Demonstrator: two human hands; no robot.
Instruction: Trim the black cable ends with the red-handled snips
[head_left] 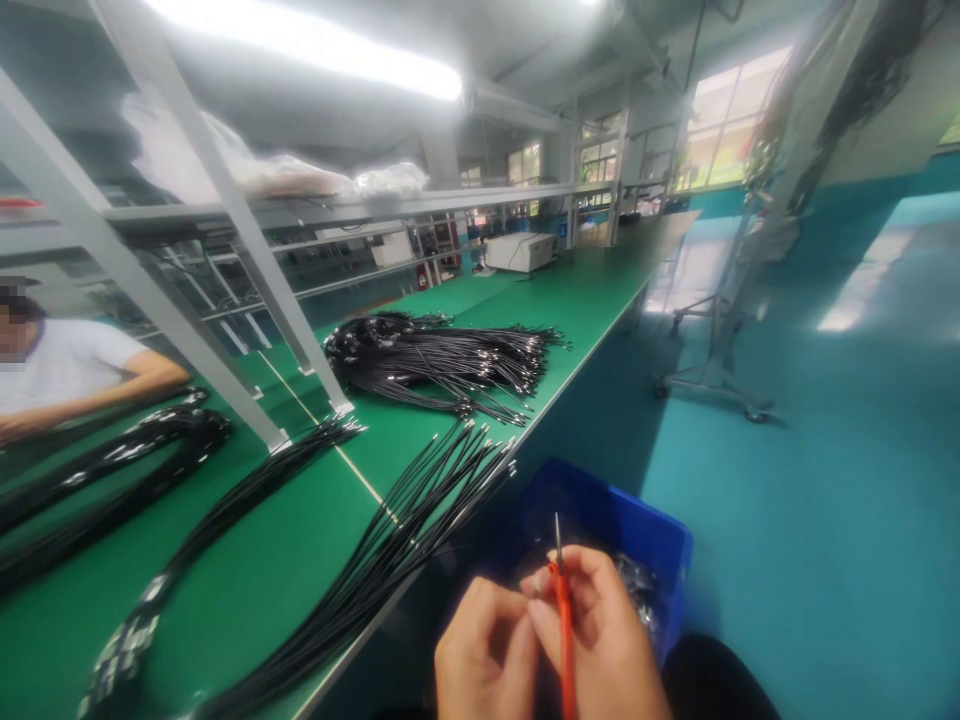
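My right hand (600,630), low in the view, is closed around an orange-handled tool (564,625) whose thin metal tip points up. Beside it on the left, my left hand (487,645) has its fingers pinched together, touching the right fingertips. Something small and pale shows between the fingertips, too small to name. Just left of my hands, a bundle of black cables (397,540) with metal ends lies along the green table's edge. Under and behind my hands is a blue bin (679,565) holding small shiny pieces.
More black cables (442,365) are heaped on the green table (300,540), with coiled bundles at left. A person (82,360) sits across it. Metal posts (277,290) carry a shelf (480,200). A white box (521,252) stands farther back; a wheeled stand (720,385) is at right.
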